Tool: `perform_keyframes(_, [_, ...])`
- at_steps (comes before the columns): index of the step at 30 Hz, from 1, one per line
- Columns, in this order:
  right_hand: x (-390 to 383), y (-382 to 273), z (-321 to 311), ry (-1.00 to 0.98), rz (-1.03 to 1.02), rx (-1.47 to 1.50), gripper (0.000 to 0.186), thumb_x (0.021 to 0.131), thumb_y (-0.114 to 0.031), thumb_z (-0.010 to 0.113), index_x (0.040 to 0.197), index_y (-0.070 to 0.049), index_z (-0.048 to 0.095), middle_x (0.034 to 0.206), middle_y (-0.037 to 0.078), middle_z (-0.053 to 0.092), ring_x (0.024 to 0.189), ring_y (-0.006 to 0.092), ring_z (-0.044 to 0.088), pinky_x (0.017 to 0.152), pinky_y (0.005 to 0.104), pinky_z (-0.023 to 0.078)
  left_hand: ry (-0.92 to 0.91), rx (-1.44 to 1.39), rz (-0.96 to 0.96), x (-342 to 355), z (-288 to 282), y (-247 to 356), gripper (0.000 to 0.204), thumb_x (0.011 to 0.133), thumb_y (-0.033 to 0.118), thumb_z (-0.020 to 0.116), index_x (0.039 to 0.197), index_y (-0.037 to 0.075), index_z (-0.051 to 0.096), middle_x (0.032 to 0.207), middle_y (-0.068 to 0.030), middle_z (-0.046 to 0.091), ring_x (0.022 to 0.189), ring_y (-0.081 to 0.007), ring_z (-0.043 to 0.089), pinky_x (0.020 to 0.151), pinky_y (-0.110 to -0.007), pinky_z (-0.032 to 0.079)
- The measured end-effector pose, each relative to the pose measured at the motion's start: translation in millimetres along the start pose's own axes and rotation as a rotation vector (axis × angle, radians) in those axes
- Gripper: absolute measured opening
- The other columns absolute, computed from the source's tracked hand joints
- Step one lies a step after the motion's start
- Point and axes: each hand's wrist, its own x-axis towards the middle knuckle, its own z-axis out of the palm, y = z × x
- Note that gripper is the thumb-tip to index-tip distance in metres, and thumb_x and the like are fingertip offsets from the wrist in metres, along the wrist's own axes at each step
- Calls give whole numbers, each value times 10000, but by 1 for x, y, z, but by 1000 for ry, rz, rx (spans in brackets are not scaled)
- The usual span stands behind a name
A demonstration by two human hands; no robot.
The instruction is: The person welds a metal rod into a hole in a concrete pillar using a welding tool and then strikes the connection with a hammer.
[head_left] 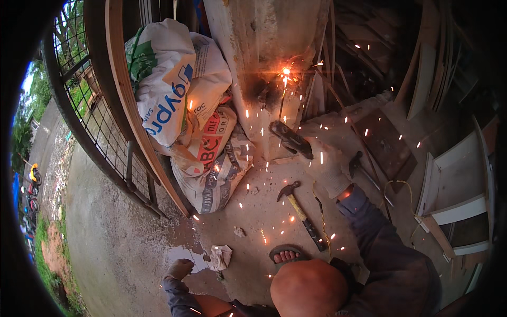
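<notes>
One thin, dark welding rod (282, 103) sparks at the scorched, pale concrete pillar (259, 37). Black electrode holder (290, 139) is in front of pillar, dark-sleeved right hand's (326, 169) fingers clamped on it. Left hand (180, 268) well apart from pillar, finger state unclear. I'd keep arc (285, 71) short, steady.

A concrete floor (269, 224) bears a claw hammer (298, 208), stuffed sacks (203, 134), a crumpled scrap (220, 258).
</notes>
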Motion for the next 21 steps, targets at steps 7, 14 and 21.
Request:
perform_keyframes(7, [-4, -17, -34, -392, 432, 1265, 260, 944, -111, 741, 1179, -27, 670, 805, 53, 696, 711, 263, 723, 649, 424, 574, -14, -4, -36, 4, 1, -3, 390, 1026, 291, 711, 1218, -45, 764, 978, -141, 793, 808, -225, 743, 745, -393, 604])
perform_keyframes(14, [0, -6, -25, 51, -72, -394, 310, 905, -152, 769, 1185, -51, 683, 950, 190, 748, 903, 379, 745, 776, 469, 588, -9, 62, -5, 3, 1, 6, 397, 1026, 293, 713, 1237, -39, 762, 993, -142, 795, 823, -232, 752, 733, -396, 600])
perform_keyframes(21, [-7, -30, -44, -270, 267, 814, 293, 938, -174, 769, 1164, -43, 637, 839, 87, 696, 686, 273, 690, 610, 422, 558, 19, 75, -59, -2, -2, 5, 422, 993, 346, 700, 1202, -11, 787, 970, -130, 808, 842, -224, 764, 755, -392, 596])
